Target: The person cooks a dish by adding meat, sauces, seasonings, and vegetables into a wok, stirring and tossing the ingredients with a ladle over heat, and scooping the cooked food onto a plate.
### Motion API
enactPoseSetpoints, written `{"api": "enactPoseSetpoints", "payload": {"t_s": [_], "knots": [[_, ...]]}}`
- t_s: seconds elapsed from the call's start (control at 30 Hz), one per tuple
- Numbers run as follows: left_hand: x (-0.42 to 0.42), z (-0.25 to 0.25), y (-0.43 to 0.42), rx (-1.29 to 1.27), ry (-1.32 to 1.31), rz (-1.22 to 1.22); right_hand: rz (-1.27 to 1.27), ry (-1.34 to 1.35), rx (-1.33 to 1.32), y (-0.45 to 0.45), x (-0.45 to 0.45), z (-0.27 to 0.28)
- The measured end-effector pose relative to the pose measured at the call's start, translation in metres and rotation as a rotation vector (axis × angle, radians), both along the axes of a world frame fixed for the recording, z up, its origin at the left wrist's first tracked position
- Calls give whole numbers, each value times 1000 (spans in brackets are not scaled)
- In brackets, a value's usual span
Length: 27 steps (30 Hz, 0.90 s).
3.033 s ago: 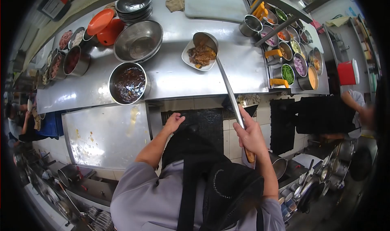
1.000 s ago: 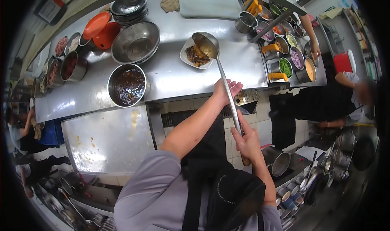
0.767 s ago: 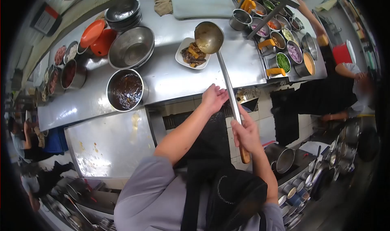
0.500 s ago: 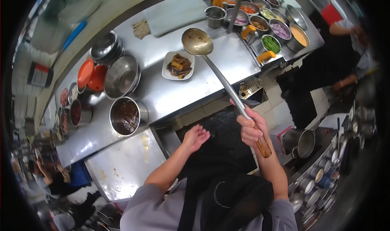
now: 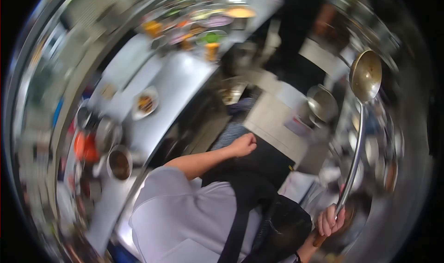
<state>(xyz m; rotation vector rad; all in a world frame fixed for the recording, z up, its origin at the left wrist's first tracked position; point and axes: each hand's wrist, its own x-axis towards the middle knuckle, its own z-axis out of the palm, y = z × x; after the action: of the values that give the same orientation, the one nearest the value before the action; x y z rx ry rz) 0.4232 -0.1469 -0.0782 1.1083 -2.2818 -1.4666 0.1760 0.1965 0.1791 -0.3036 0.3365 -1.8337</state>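
Observation:
My right hand grips the handle of a long metal ladle near its wooden end, out on the right side. The ladle's bowl points up and away, over blurred cookware. In front of my body my left hand is curled into a loose fist, with nothing visible in it. A white dish of cooked food rests on the steel counter, well away from both hands. Nearer me on the counter stands a metal pot of dark sauce.
Bowls of chopped ingredients line the counter's far end. Orange bowls sit at the left. A large pot stands on the right, beyond the tiled floor. A person in dark clothing is at the back.
My view has turned right. My right hand has swung the ladle from over the counter to the right side. My left hand has gone from open to a fist.

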Motion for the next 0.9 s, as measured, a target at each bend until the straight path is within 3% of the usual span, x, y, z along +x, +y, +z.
{"api": "enactPoseSetpoints", "payload": {"t_s": [0.07,0.1,0.17,0.2,0.27,0.37,0.4,0.47,0.53,0.6,0.67,0.73,0.8,0.83,0.9], "knots": [[-63,31,21,-84,16,-201,-296,-71,-9,74,16,-4],[-95,34,34,-99,-59,-328,-419,-57,33,105,27,-4],[-150,39,77,-84,-1,-447,-644,-56,78,155,42,-7],[-178,18,99,-119,112,-510,-759,-2,126,182,44,-14],[-228,17,149,-65,244,-644,-1023,35,272,229,50,-31],[-287,54,230,-63,249,-859,-1391,29,598,279,46,-46],[-304,61,256,-63,238,-910,-1435,-1,599,298,38,-52],[-340,82,295,-408,527,-1167,-1568,158,1255,322,15,-62],[-370,111,351,-364,699,-1299,-1591,227,1428,361,-13,-71],[-400,122,396,-449,724,-1396,-1455,328,1975,400,-46,-73],[-430,108,425,-465,721,-1469,-1325,464,2256,445,-81,-90],[-446,80,438,-471,715,-1543,-1119,857,2657,501,-112,-150],[-446,53,435,-527,678,-1619,-847,643,2611,538,-152,-171],[-445,51,439,-504,765,-1562,-853,623,2633,536,-154,-167],[-442,49,444,-515,736,-1566,-1092,412,2322,527,-149,-158]]}}
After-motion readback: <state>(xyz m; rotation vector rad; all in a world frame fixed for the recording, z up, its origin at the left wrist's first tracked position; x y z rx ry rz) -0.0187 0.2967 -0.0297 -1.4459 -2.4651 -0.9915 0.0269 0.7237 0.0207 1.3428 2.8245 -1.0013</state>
